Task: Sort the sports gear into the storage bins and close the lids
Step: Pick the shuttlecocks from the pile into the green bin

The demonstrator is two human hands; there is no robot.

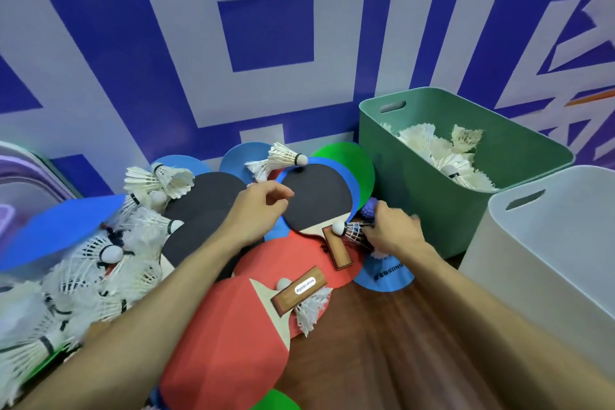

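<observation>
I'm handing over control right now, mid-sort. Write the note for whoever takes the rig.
Left hand: fingers curled above the black paddle, holding nothing I can see.
Right hand: pinching a shuttlecock beside the green bin.
Done: some shuttlecocks lie in the green bin.
Left: the shuttlecock pile at the left, the red paddles and black paddle, and a blue ball. The white bin hides its contents. Neither bin has its lid on.
</observation>
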